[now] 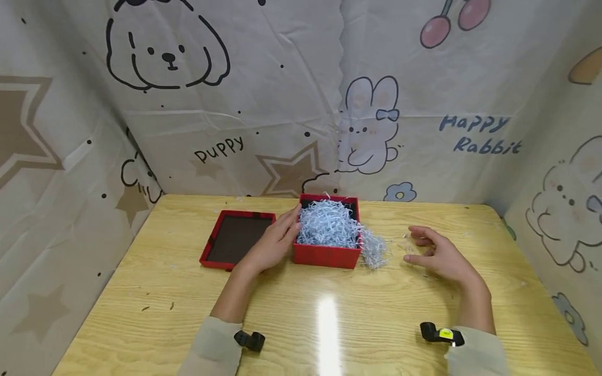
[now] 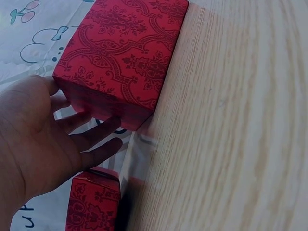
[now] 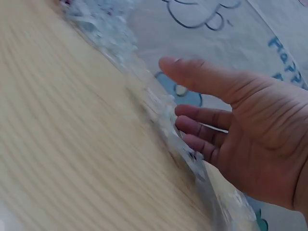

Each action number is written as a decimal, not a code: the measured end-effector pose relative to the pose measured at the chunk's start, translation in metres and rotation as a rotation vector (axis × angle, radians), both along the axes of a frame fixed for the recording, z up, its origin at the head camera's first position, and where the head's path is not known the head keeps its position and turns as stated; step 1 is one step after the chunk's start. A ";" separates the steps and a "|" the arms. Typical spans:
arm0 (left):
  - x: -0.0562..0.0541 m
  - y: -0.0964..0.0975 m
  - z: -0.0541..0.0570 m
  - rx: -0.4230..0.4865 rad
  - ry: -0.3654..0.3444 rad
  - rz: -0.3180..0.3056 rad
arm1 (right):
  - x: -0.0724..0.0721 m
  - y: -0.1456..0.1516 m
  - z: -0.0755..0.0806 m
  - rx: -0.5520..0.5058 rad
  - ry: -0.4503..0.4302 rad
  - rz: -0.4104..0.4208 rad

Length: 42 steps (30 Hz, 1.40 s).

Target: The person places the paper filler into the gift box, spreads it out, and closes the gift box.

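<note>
A red box [image 1: 326,256], its side patterned in the left wrist view, stands on the table heaped with pale blue paper shreds [image 1: 328,223]. My left hand [image 1: 273,243] rests against the box's left wall with fingers stretched out. Along the box's right side, a loose clump of shreds [image 1: 373,250] lies on the table. To the right of that clump is my right hand [image 1: 437,253], thumb and fingers spread apart. In the right wrist view, pale scraps [image 3: 166,118] lie along the table close to its fingertips.
Left of the box lies a red lid [image 1: 240,237], its dark inside facing up and partly behind my left hand. Small dark bits [image 1: 172,305] are scattered on the wooden table [image 1: 376,313]. A printed cloth [image 1: 291,94] hangs behind and along both sides.
</note>
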<state>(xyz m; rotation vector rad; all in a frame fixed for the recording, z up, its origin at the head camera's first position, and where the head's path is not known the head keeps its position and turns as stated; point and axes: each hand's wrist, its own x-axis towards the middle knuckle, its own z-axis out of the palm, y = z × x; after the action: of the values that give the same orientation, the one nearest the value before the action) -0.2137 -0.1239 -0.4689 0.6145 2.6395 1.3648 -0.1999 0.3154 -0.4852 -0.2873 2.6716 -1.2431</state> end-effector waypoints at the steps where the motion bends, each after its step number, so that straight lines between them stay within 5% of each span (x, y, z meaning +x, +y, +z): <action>1: 0.000 0.000 0.000 -0.002 -0.002 0.004 | -0.002 -0.006 -0.001 -0.011 0.010 0.020; 13: 0.000 0.000 0.000 -0.002 0.000 0.007 | -0.015 -0.068 -0.015 0.040 0.077 0.121; 22: -0.001 -0.001 -0.001 0.001 0.013 -0.001 | -0.016 -0.067 -0.018 0.030 0.154 0.074; 32: -0.002 -0.002 0.001 -0.005 0.029 -0.003 | -0.006 -0.054 0.030 -0.182 0.223 -0.110; 42: 0.000 -0.001 0.001 0.005 0.013 -0.011 | -0.004 -0.086 0.079 -0.281 0.379 -0.149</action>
<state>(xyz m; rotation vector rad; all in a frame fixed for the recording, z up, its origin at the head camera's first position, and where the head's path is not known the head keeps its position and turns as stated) -0.2140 -0.1251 -0.4681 0.6399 2.6392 1.3693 -0.2041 0.2298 -0.4061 -0.4053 2.8630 -1.7752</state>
